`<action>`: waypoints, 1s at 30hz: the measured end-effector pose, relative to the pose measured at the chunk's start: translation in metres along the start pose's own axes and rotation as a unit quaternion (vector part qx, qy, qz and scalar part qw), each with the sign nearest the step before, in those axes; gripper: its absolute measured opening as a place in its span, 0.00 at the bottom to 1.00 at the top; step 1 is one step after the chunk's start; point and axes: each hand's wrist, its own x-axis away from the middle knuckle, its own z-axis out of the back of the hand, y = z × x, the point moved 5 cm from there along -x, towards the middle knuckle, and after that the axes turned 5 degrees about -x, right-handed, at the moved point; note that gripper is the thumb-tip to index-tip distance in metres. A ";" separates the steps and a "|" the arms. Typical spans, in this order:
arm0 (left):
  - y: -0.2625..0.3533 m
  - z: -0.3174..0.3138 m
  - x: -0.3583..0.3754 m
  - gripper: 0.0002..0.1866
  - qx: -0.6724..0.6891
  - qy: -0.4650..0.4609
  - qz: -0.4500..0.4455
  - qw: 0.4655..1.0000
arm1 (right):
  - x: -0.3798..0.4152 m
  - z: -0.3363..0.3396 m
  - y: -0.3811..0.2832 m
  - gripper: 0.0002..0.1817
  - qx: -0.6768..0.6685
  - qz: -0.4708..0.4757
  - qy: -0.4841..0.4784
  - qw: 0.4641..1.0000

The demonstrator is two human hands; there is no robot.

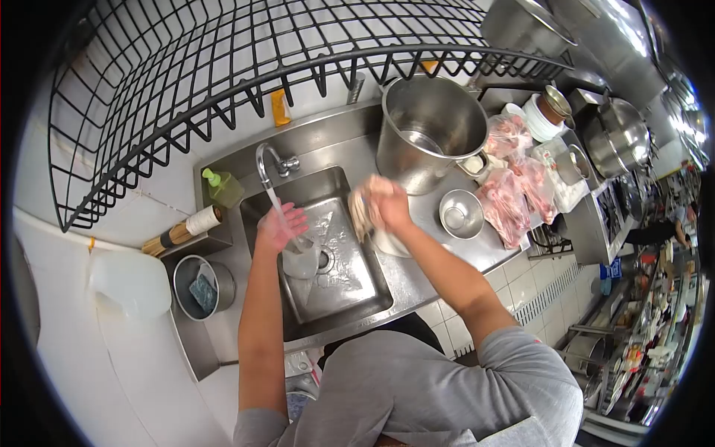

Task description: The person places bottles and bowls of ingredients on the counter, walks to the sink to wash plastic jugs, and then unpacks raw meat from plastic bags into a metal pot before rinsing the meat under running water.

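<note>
My left hand (283, 226) is palm up with its fingers spread, under the water stream from the faucet (269, 160). Below it, a whitish bowl-like thing (301, 262) sits in the steel sink (357, 287), close to the drain. Over the sink's right rim, my right hand (392, 205) is closed around a beige cloth (363, 212), both slightly blurred by motion. Part of another white cloth or plate (391, 242) shows on the counter beneath my right forearm. A small steel bowl (461, 214) stands to the right of that hand.
A large steel pot (428, 138) stands behind the sink's right side. Bags of raw meat (504, 201) lie farther right. At left are a green soap bottle (222, 188), a bundle of skewers (182, 232) and a steel container (202, 287). A black wire rack (298, 63) hangs overhead.
</note>
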 end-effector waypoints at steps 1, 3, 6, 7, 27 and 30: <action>-0.001 0.000 0.004 0.36 0.001 0.003 -0.012 1.000 | -0.036 -0.011 0.006 0.22 -0.036 0.020 0.009 0.999; -0.002 -0.004 0.009 0.37 0.005 0.011 -0.034 0.999 | -0.050 -0.051 -0.110 0.22 0.105 0.136 -0.020 0.985; -0.003 -0.007 0.022 0.36 0.031 0.006 -0.057 0.998 | -0.077 -0.089 -0.182 0.16 0.433 0.290 -0.058 0.852; 0.000 -0.008 0.027 0.35 0.034 0.003 -0.063 0.997 | -0.081 -0.098 -0.187 0.14 0.507 0.331 -0.094 0.790; -0.011 0.064 0.080 0.43 -0.410 0.306 -0.173 0.842 | 0.031 -0.226 0.053 0.16 0.029 -0.184 -0.276 0.943; -0.075 0.084 0.075 0.66 -0.480 0.277 -0.146 0.820 | 0.043 -0.251 0.040 0.17 0.036 -0.254 -0.185 0.949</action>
